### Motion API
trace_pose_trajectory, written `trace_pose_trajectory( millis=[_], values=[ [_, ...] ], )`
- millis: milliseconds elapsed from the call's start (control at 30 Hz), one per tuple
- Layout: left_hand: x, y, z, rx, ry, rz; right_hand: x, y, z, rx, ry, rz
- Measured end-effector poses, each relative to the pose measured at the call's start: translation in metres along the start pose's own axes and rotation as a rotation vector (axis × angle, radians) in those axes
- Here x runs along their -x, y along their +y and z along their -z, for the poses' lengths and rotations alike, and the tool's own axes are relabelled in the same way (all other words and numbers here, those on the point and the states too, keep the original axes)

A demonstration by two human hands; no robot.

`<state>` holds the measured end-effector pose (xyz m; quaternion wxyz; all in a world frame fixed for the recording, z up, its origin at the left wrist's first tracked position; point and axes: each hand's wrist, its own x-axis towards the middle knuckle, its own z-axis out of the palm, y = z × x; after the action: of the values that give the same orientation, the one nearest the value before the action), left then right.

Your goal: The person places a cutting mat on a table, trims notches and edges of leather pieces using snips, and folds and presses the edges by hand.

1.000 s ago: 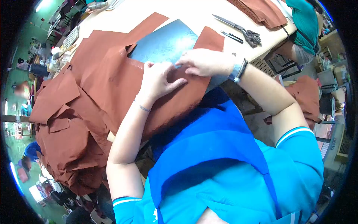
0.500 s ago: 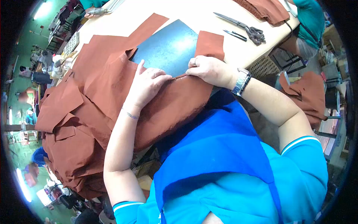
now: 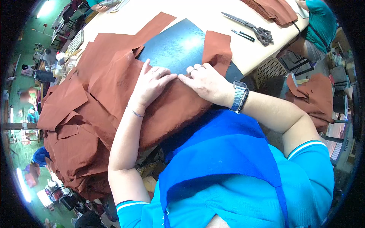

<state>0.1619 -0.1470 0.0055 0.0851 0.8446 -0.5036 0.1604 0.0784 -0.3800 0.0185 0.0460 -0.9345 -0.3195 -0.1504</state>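
A large reddish-brown piece of fabric (image 3: 178, 110) hangs over the table's near edge. Its upper edge crosses a shiny dark sheet (image 3: 175, 43) lying on the table. My left hand (image 3: 152, 83) pinches that edge with thumb and index finger, the other fingers resting bent above. Close beside it, nearly thumb to thumb, my right hand (image 3: 211, 83) has its fingers curled over the same edge. A ring and a metal watch show on the right side. A separate brown strip (image 3: 217, 45) lies at the sheet's right, with its lower end lifted in a curl.
Large scissors (image 3: 247, 24) and small thread snips (image 3: 243, 35) lie on the pale table (image 3: 205, 11) at the upper right. More brown fabric (image 3: 72, 152) is heaped at the left. A co-worker (image 3: 319, 26) sits at the far right, near a bundle of brown pieces (image 3: 272, 11).
My right hand has slid left along the fabric edge towards my left hand, and its fingers have lifted a little. The brown strip's lower end now curls up.
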Motion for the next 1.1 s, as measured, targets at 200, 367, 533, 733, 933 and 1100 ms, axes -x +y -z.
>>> trace_pose_trajectory(
  millis=[200,367,533,733,933,1100],
  values=[
    [0.012,-0.029,0.009,-0.082,0.059,0.022,-0.004,-0.006,-0.007,-0.05,0.034,-0.015],
    [0.018,-0.038,0.001,-0.114,0.102,0.096,-0.006,-0.008,-0.005,-0.049,0.028,-0.029],
    [0.017,-0.039,-0.004,-0.06,0.11,0.171,-0.01,-0.009,-0.002,-0.088,0.011,-0.046],
    [0.017,-0.04,-0.007,0.005,0.105,0.23,-0.026,-0.012,-0.007,-0.124,-0.036,-0.079],
    [0.018,-0.039,-0.009,0.007,0.113,0.243,-0.048,-0.015,-0.001,-0.105,-0.287,-0.184],
    [0.017,-0.036,-0.007,0.014,0.115,0.27,-0.019,-0.01,0.003,-0.055,-0.163,-0.106]
  ],
)
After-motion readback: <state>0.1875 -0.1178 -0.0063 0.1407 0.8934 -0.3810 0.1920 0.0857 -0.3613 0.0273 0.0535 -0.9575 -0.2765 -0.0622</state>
